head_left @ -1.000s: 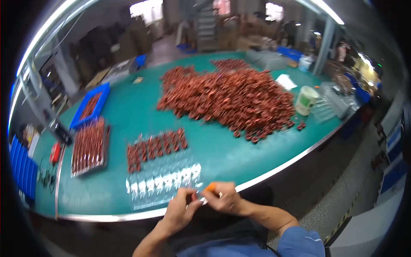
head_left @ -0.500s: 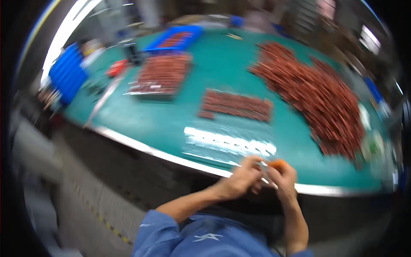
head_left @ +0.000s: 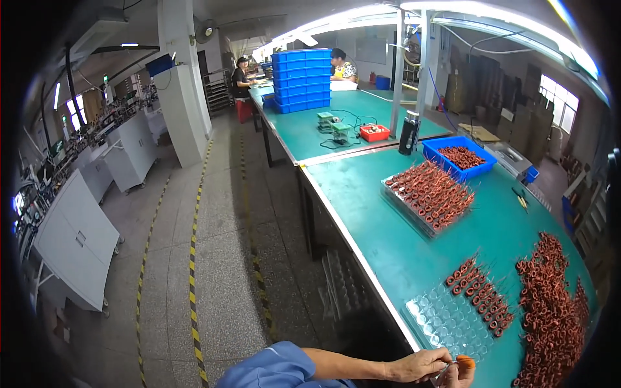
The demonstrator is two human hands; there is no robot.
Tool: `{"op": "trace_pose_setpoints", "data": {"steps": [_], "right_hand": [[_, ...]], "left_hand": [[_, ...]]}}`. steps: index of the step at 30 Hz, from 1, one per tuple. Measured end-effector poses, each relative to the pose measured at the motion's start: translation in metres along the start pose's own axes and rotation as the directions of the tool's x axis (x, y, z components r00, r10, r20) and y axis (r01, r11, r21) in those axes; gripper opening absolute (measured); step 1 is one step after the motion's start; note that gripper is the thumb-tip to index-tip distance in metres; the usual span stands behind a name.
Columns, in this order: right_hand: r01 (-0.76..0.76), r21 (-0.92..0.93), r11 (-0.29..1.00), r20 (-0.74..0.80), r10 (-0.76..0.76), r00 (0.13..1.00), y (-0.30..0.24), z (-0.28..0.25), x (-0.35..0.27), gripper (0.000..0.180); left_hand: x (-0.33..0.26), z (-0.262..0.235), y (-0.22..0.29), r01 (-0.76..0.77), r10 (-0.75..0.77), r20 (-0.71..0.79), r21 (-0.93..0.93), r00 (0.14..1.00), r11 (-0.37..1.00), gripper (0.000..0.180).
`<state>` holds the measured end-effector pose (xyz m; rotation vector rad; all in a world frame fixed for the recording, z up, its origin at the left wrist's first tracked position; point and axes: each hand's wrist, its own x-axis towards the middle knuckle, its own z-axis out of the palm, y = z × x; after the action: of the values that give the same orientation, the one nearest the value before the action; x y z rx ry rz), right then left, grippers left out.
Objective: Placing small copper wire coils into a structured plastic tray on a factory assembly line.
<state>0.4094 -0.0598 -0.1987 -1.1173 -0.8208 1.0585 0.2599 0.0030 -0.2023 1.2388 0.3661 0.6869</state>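
Note:
At the bottom edge my left hand (head_left: 419,366) reaches out of a blue sleeve and pinches a small, thin part that I cannot make out. My right hand (head_left: 463,377) is only partly in view. It meets the left hand and holds a small orange piece (head_left: 465,362). Both hands hover at the near edge of the green table (head_left: 388,233). Just beyond them lies a clear blister tray (head_left: 443,321), its far rows filled with copper coils (head_left: 482,294). A big heap of loose copper coils (head_left: 550,317) lies to the right.
Farther along the table stand a tray of upright coils (head_left: 430,194), a blue bin of coils (head_left: 460,156), a black bottle (head_left: 409,132), a red box (head_left: 374,132) and stacked blue crates (head_left: 301,80). Two people work at the far end. An aisle with striped floor tape (head_left: 193,271) and white cabinets (head_left: 77,239) lies to the left.
The view has swung left, from the table top to the aisle and the long table. My hands stay together on the small part and now sit at the bottom right.

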Motion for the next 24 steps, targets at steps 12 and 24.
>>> {"op": "trace_pose_setpoints", "data": {"steps": [12,24], "right_hand": [[0.036,-0.187,0.982,-0.087,-0.053,0.995,0.004,-0.016,-0.005,0.03],[0.336,-0.857,0.392,0.064,-0.566,0.822,-0.014,-0.045,-0.019,0.02]], "left_hand": [[-0.002,0.014,0.005,-0.07,0.07,-0.074,0.005,0.995,0.998,0.022],[0.031,-0.156,0.089,-0.152,0.406,-0.227,0.684,0.886,0.714,0.004]]}}
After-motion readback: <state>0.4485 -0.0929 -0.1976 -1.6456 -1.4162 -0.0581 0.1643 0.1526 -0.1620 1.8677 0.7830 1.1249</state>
